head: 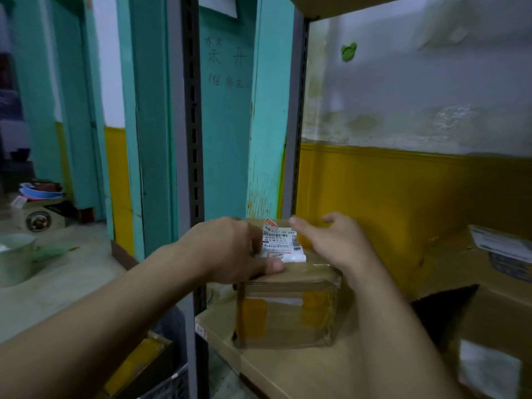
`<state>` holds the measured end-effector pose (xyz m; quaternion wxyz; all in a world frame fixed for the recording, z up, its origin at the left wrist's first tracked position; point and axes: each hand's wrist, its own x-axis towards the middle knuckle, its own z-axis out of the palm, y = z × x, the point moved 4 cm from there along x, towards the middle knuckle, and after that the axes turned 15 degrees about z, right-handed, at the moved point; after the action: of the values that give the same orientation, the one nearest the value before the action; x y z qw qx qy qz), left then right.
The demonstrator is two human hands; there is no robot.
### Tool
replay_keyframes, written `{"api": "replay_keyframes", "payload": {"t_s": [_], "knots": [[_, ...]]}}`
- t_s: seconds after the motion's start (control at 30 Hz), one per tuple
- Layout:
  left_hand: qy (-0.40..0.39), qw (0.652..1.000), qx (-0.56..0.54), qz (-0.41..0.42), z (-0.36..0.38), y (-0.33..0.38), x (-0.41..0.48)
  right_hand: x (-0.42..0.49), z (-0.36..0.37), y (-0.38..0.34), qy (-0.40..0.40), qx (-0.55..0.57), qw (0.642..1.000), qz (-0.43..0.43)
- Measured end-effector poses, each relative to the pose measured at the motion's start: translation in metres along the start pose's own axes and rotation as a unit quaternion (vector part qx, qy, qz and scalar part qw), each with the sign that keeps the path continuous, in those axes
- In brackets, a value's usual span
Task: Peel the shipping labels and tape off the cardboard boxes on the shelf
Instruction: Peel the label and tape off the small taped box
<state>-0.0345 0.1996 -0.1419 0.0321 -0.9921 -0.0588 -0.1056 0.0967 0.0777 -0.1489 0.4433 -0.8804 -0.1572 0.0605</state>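
A small cardboard box [288,309] wrapped in clear tape with orange patches stands at the left end of the shelf [311,372]. On its top lies a white shipping label [280,240] with barcodes, its far left corner curled up. My left hand [230,249] rests on the box's top left, fingers curled at the label's left edge and thumb pressing the front rim. My right hand [336,243] hovers over the box's right side with fingers spread and relaxed, holding nothing.
A larger cardboard box [489,312] with its own label [501,243] sits at the right on the shelf. Grey slotted shelf posts [190,139] stand left of the box. Another shelf board is overhead. A metal pot [14,257] stands on the floor at left.
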Motion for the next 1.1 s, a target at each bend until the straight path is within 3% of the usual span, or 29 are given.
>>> {"api": "replay_keyframes", "payload": {"t_s": [0.2,0.33,0.47,0.63,0.93,1.1], "knots": [[0.012,0.993,0.112,0.046,-0.003,0.003,0.009,0.004,0.013,-0.009,-0.003,-0.149,0.989,0.001],[0.047,0.977,0.175,0.112,-0.001,0.003,0.005,0.011,0.012,-0.005,0.083,-0.132,0.988,-0.022],[0.073,0.962,0.201,0.167,-0.003,0.005,0.005,0.008,0.01,-0.002,0.111,-0.108,0.988,-0.028],[0.06,0.97,0.057,0.23,-0.003,0.005,0.013,0.015,0.01,0.004,0.1,-0.077,0.991,-0.036],[0.025,0.948,0.081,0.307,-0.002,0.003,0.022,0.032,0.017,0.017,0.016,-0.002,0.999,-0.03],[0.032,0.955,-0.053,0.292,0.017,-0.008,0.022,0.031,0.019,0.02,-0.003,0.034,0.999,-0.029]]}}
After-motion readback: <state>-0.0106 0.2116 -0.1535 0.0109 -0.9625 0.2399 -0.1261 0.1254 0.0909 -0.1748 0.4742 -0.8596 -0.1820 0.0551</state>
